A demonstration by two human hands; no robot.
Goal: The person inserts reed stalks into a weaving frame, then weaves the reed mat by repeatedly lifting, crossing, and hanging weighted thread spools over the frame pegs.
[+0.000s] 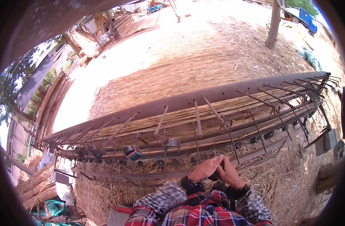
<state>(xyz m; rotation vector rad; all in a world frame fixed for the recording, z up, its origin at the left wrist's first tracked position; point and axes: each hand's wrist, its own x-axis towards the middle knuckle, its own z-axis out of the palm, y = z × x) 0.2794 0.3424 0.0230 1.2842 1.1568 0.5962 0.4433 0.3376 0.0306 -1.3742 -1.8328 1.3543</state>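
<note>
In the head view, looks down past a red-and-blue plaid shirt (206, 217) and grey checked sleeves (163, 195). Brings the left hand (205, 170) and the right hand (231, 174) together low in front of the body, touching at the fingertips. Bends the fingers of both hands inward; cannot tell, with a dark patch between the palms, whether gripping anything or just pressing skin to skin. Wears dark cuffs (191, 184) at the wrists.

Stands or sits close to a long metal frame (217, 93), stretched across the view just beyond the hands. Notice on its beam a row of rods (198, 118), angled toward the body, and on a lower bar a round clip (132, 153) with a reddish edge. Find metal plates hanging near the ends, one (326, 142) at the right and one (62, 177) at the left.

See, past the beam, a wide reed mat (172, 71) spread flat on the ground, partly in glaring sun. Under and around the hands, see loose straw (100, 188). Farther off, at upper right, see a tree trunk (273, 30) and a blue truck (303, 17); at lower left, a reed bundle (38, 184).
</note>
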